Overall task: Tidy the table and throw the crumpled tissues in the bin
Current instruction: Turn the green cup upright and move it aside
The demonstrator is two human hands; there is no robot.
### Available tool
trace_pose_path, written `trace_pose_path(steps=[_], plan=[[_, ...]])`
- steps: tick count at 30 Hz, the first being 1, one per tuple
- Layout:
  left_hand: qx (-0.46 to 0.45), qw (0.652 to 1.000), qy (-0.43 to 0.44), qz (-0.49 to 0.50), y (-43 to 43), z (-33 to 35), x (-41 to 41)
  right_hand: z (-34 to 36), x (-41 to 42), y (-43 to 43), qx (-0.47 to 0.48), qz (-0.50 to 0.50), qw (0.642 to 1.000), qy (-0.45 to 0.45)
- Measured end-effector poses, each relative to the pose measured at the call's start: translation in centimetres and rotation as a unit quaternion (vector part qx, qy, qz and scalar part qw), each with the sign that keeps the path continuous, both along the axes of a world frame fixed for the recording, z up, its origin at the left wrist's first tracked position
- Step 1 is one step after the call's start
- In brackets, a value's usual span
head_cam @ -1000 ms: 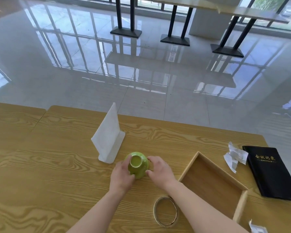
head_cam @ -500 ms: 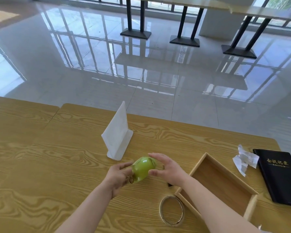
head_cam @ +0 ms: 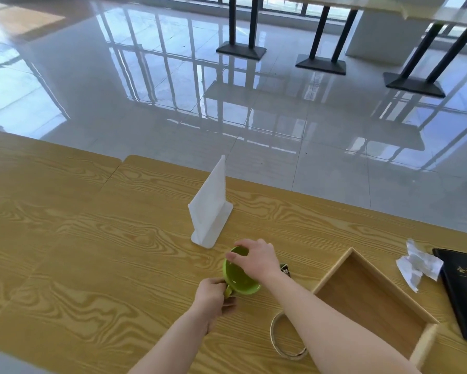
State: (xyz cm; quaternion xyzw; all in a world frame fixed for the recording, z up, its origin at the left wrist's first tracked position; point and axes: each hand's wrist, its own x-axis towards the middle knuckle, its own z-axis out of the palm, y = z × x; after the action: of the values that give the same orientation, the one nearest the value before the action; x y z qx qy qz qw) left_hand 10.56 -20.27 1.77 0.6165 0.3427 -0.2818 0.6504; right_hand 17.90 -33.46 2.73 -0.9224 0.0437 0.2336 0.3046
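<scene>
**Setting the cup upright**

My left hand (head_cam: 213, 295) pinches the handle of the green cup (head_cam: 240, 276). My right hand (head_cam: 256, 259) grasps its rim. I should put it down slowly and flat on the desk (head_cam: 92, 265). A tissue (head_cam: 417, 264) waits by the tray (head_cam: 372, 300).

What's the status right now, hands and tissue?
Left hand shut on green mug handle; right hand on its rim. Crumpled tissue untouched, far right beside black book. Wooden tray between.
</scene>
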Motion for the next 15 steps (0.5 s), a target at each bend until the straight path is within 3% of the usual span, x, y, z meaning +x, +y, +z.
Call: trace_pose_path(steps=[4, 9, 12, 15], plan=[[0.083, 0.995, -0.055, -0.032, -0.5, -0.3, -0.5, 0.0, 0.3, 1.4, -0.092, 0.06, 0.993, -0.033], [0.213, 0.962, -0.128, -0.112, -0.2, -0.4, -1.0, -0.6, -0.2, 1.8, -0.124, 0.071, 0.987, -0.067], [0.215, 0.957, -0.134, -0.141, 0.3, -0.4, -1.3, -0.7, -0.8, 1.5, -0.08, 0.075, 0.992, -0.068], [0.19, 0.958, -0.14, -0.16, 1.4, -0.3, -1.7, -0.3, -2.0, 0.5, 0.005, 0.0, 0.995, -0.1]])
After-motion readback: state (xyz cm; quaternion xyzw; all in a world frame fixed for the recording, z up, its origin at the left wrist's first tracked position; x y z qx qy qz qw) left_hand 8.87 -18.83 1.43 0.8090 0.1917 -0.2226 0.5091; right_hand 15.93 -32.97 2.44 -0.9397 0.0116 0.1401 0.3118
